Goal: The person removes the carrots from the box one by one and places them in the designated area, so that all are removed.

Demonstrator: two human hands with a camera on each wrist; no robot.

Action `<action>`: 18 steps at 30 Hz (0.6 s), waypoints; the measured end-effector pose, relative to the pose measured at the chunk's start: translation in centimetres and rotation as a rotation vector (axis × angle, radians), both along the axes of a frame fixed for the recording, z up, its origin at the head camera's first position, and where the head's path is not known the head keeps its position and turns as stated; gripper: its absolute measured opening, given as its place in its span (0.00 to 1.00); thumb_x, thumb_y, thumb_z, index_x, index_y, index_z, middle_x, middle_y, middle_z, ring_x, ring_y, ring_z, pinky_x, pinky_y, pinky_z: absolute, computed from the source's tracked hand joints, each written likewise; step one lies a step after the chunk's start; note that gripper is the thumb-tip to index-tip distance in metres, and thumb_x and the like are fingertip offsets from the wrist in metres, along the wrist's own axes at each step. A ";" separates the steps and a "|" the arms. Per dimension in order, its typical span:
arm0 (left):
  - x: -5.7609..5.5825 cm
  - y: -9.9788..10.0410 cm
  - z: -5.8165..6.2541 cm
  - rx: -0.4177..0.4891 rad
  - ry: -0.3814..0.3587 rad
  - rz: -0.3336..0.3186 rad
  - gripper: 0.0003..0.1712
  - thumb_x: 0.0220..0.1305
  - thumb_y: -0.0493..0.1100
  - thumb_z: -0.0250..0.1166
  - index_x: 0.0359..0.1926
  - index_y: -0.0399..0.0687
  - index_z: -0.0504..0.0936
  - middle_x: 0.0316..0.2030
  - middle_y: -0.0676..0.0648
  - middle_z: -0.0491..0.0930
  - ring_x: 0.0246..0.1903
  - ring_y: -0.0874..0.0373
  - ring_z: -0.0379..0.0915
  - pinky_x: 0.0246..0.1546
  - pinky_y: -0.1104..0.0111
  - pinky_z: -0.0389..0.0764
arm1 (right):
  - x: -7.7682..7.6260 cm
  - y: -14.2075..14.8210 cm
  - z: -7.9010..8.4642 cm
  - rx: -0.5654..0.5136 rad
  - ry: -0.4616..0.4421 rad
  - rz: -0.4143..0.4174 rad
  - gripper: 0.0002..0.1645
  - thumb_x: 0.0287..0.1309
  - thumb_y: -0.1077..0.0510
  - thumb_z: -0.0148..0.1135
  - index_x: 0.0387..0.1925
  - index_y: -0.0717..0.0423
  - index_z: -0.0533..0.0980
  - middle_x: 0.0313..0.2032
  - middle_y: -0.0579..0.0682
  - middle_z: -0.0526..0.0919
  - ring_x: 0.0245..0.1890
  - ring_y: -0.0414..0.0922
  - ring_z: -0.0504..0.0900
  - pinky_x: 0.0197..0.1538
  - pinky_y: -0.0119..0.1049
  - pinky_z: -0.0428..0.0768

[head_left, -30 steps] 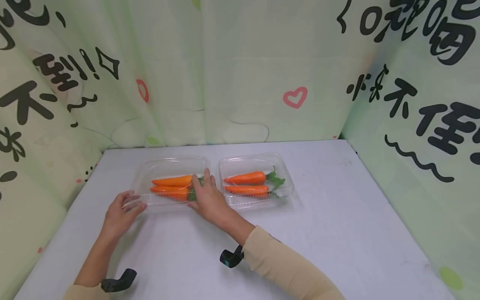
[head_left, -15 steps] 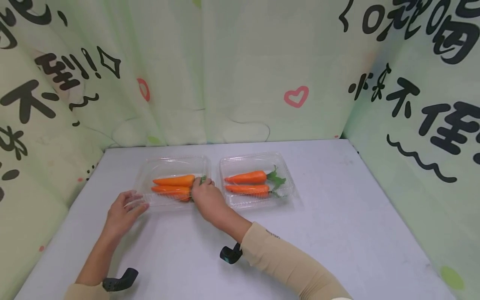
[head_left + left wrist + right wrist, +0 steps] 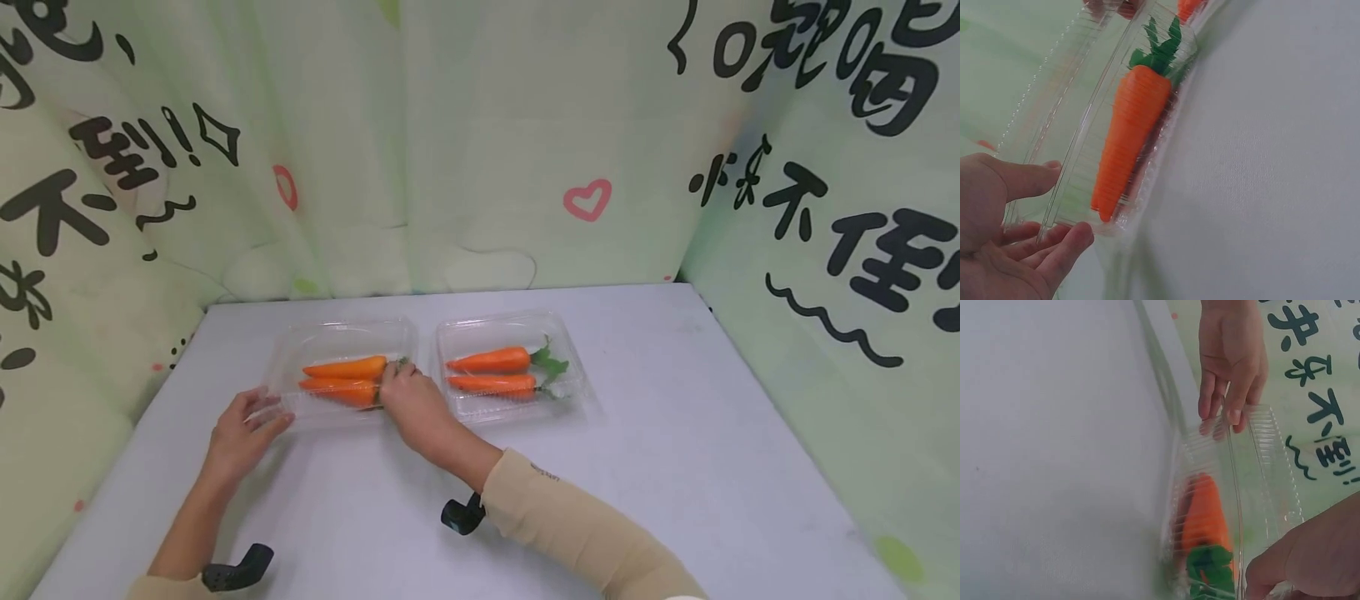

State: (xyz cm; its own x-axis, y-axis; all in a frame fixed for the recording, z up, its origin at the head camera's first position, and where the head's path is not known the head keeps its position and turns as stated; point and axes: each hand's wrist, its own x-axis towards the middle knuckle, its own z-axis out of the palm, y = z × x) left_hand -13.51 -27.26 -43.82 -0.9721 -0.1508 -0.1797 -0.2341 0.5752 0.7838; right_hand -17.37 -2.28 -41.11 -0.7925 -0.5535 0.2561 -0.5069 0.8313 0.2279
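Note:
The left clear plastic clamshell box (image 3: 330, 340) holds two orange carrots with green tops; the upper carrot (image 3: 345, 368) lies just behind the lower carrot (image 3: 341, 390). At the box's left end, my left hand (image 3: 238, 437) pinches the rim, thumb above and fingers beneath, as the left wrist view shows. My right hand (image 3: 416, 410) grips the opposite end with curled fingers, covering most of the carrot tops. In the left wrist view, one carrot (image 3: 1129, 131) shows through the ribbed side wall.
Just right of it stands a second clear plastic box (image 3: 498, 325) with two more carrots (image 3: 491, 361) inside. Both boxes are on a white table (image 3: 637, 417). A pale green curtain (image 3: 480, 125) with black lettering encloses the back and sides.
My right hand's fingers, spread over the carrot tops a second ago, have curled down onto the left box's right end. The left hand keeps its hold, and the boxes stay in place.

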 end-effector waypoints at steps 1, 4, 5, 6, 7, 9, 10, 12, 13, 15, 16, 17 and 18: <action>0.0 -0.1 -0.1 0.001 -0.005 0.001 0.46 0.67 0.56 0.60 0.73 0.38 0.48 0.69 0.33 0.61 0.68 0.36 0.60 0.62 0.48 0.71 | 0.1 0.0 0.1 -0.009 -0.017 -0.002 0.21 0.58 0.60 0.65 0.52 0.65 0.75 0.36 0.56 0.85 0.29 0.42 0.85 0.30 0.29 0.85; 0.0 -0.1 -0.1 0.006 -0.003 0.005 0.45 0.67 0.54 0.60 0.73 0.38 0.48 0.69 0.33 0.61 0.68 0.36 0.60 0.62 0.47 0.71 | 0.1 0.2 0.5 -0.058 -0.080 -0.022 0.25 0.58 0.60 0.65 0.56 0.63 0.73 0.37 0.56 0.84 0.31 0.43 0.85 0.30 0.30 0.85; 0.0 -0.1 -0.1 0.004 0.002 0.006 0.45 0.67 0.54 0.60 0.73 0.38 0.48 0.69 0.33 0.61 0.67 0.36 0.60 0.62 0.47 0.71 | 0.2 0.4 0.8 -0.077 -0.106 -0.029 0.26 0.57 0.60 0.65 0.57 0.62 0.72 0.37 0.56 0.83 0.32 0.43 0.84 0.30 0.31 0.85; 0.1 0.0 -0.1 0.006 0.004 0.007 0.45 0.67 0.54 0.59 0.73 0.38 0.48 0.69 0.33 0.61 0.67 0.36 0.60 0.62 0.47 0.71 | 0.2 0.5 0.9 -0.095 -0.135 -0.034 0.27 0.57 0.60 0.65 0.58 0.60 0.72 0.38 0.55 0.83 0.33 0.44 0.84 0.31 0.31 0.86; 0.1 0.0 -0.1 0.006 0.007 0.009 0.45 0.68 0.54 0.59 0.73 0.39 0.48 0.69 0.33 0.61 0.67 0.36 0.61 0.62 0.47 0.71 | 0.2 0.7 1.1 -0.113 -0.165 -0.036 0.28 0.57 0.60 0.66 0.59 0.59 0.71 0.39 0.55 0.82 0.34 0.44 0.83 0.32 0.31 0.86; 0.2 -0.1 -0.1 0.011 0.005 0.011 0.45 0.68 0.54 0.59 0.73 0.39 0.48 0.69 0.33 0.61 0.68 0.36 0.61 0.62 0.47 0.71 | 0.2 0.9 1.3 -0.138 -0.225 -0.039 0.31 0.56 0.60 0.67 0.61 0.57 0.69 0.42 0.55 0.81 0.37 0.45 0.82 0.35 0.32 0.86; 0.2 -0.1 -0.1 0.013 0.003 0.010 0.45 0.68 0.54 0.59 0.74 0.39 0.47 0.69 0.33 0.61 0.68 0.37 0.60 0.62 0.48 0.70 | 0.3 1.0 1.4 -0.150 -0.248 -0.037 0.32 0.56 0.60 0.68 0.62 0.56 0.68 0.44 0.56 0.80 0.39 0.45 0.82 0.37 0.32 0.86; 0.3 0.0 0.0 0.020 0.001 0.009 0.46 0.67 0.55 0.59 0.74 0.40 0.47 0.69 0.33 0.61 0.68 0.37 0.60 0.63 0.48 0.70 | 0.3 1.2 1.5 -0.174 -0.283 -0.031 0.35 0.54 0.60 0.69 0.63 0.55 0.67 0.47 0.56 0.79 0.41 0.46 0.82 0.39 0.32 0.86; 0.3 0.0 0.0 0.019 0.003 0.008 0.46 0.67 0.55 0.59 0.74 0.40 0.47 0.69 0.33 0.61 0.68 0.37 0.61 0.63 0.48 0.70 | 0.3 1.3 1.5 -0.185 -0.292 -0.026 0.35 0.54 0.61 0.69 0.63 0.55 0.67 0.47 0.56 0.79 0.42 0.46 0.82 0.40 0.32 0.86; 0.3 0.1 0.0 0.020 0.012 0.003 0.45 0.67 0.54 0.60 0.73 0.39 0.48 0.69 0.33 0.62 0.67 0.37 0.62 0.62 0.49 0.71 | 0.3 1.5 1.6 -0.208 -0.295 -0.015 0.35 0.54 0.62 0.69 0.63 0.55 0.67 0.48 0.57 0.79 0.42 0.46 0.82 0.40 0.32 0.86; 0.3 0.1 0.0 0.018 0.019 -0.001 0.45 0.67 0.54 0.60 0.73 0.39 0.49 0.69 0.33 0.62 0.67 0.37 0.62 0.62 0.50 0.71 | 0.2 1.6 1.6 -0.221 -0.292 -0.010 0.34 0.54 0.62 0.68 0.62 0.56 0.67 0.47 0.57 0.79 0.41 0.46 0.82 0.39 0.32 0.86; 0.3 0.1 0.0 0.016 0.026 -0.003 0.44 0.67 0.54 0.60 0.73 0.39 0.50 0.68 0.33 0.62 0.66 0.38 0.63 0.62 0.50 0.71 | 0.2 1.6 1.6 -0.235 -0.290 -0.006 0.33 0.54 0.63 0.68 0.61 0.56 0.68 0.46 0.57 0.80 0.40 0.46 0.82 0.38 0.31 0.86; 0.3 0.2 0.0 0.014 0.032 -0.005 0.44 0.67 0.53 0.60 0.73 0.39 0.50 0.68 0.33 0.63 0.66 0.38 0.64 0.62 0.51 0.71 | 0.2 1.7 1.7 -0.245 -0.287 -0.003 0.32 0.54 0.64 0.67 0.61 0.56 0.68 0.46 0.57 0.80 0.40 0.46 0.82 0.39 0.32 0.86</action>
